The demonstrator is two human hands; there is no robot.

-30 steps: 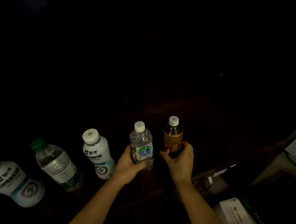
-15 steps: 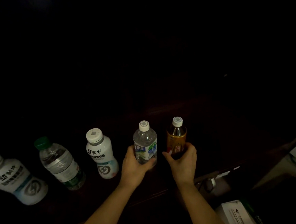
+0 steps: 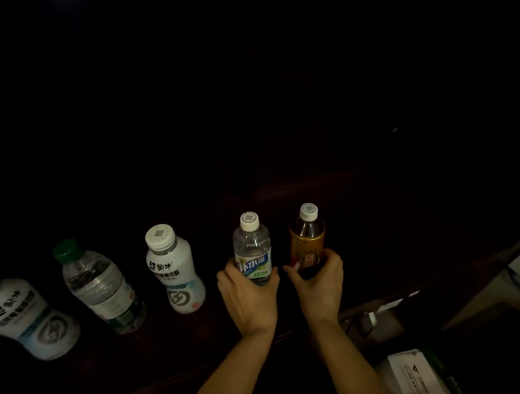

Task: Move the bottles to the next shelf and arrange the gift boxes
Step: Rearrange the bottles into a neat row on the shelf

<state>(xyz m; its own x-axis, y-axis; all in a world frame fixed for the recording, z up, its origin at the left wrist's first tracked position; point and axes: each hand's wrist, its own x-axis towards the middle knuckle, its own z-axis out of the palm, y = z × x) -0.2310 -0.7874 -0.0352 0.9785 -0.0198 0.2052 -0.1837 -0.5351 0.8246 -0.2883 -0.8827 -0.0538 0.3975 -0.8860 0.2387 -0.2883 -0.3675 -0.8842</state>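
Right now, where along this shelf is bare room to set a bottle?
Dark shelf right of the amber bottle shows bare. A narrower gap lies between white bottle and left hand. Crowded between both hands' bottles.

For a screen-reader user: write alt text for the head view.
Two bare hands grasp bottles on a dark shelf: left hand holds a clear white-capped bottle, right hand an amber drink bottle. Further left stand two white bottles and a green-capped water bottle.
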